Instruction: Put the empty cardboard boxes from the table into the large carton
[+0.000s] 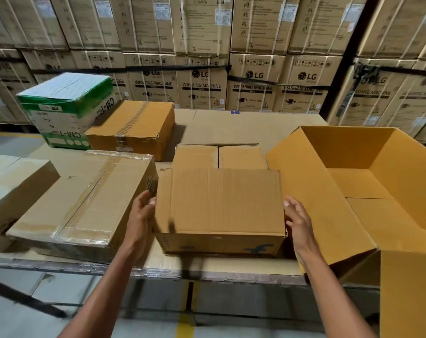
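With my left hand (143, 211) and right hand (296, 215) pressed flat, fingers relaxed, on opposite sides of the plain cardboard box (219, 206) between them on the worktop (231, 267), I should squeeze evenly, lift clear, then swing it toward the large carton (353, 181) open just beyond my right hand

A warehouse, by the look of it. From nine o'clock round to three o'clock, tall stacks of washing machine boxes (202, 86), big and brown, tied with black straps (175, 68). At twelve o'clock, a table (243, 128) covered in flat cardboard. At six o'clock, a bare grey floor (61, 291) with a yellow line (184, 323).
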The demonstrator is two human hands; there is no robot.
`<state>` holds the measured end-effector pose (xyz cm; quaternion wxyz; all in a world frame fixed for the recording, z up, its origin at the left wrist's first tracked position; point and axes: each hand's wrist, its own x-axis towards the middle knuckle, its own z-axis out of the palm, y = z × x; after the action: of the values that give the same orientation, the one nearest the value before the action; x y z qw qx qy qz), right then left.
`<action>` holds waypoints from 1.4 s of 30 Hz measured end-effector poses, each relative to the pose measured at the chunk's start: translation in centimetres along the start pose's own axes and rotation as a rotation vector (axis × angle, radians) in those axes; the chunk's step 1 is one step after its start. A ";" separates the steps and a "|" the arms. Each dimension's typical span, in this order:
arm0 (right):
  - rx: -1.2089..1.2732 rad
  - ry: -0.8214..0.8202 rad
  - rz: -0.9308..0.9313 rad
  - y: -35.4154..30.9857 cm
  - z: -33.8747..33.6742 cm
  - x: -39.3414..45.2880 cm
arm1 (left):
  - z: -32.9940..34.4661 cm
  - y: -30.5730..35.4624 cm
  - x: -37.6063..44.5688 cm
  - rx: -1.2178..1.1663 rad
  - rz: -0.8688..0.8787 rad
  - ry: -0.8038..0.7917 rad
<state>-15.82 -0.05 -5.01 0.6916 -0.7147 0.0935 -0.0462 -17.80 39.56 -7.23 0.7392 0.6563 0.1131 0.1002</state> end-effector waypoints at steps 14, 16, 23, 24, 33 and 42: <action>-0.268 -0.458 0.088 -0.1 -1.7 -1.3 | -2.3 0.9 -2.7 0.593 -0.126 -0.537; -0.454 -0.481 -0.025 1.0 0.0 -1.8 | -1.2 0.5 -3.0 0.686 -0.105 -0.596; -1.161 -0.290 -0.319 5.7 5.0 -3.9 | 3.8 -1.1 -3.4 0.784 0.111 -0.365; -1.177 -0.258 -0.325 6.0 5.3 -4.1 | 5.2 -0.8 -3.6 0.741 0.121 -0.364; -1.247 -0.181 -0.310 7.1 5.8 -4.4 | 18.3 0.5 -1.9 0.319 -0.219 -0.488; -1.204 -0.180 -0.303 7.6 5.8 -4.4 | 19.7 -0.2 -1.9 0.535 -0.260 -0.481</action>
<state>-19.50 6.26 -12.49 0.1590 -0.9853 -0.0577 -0.0226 -13.74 20.32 -5.18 0.5537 0.8110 0.0409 -0.1847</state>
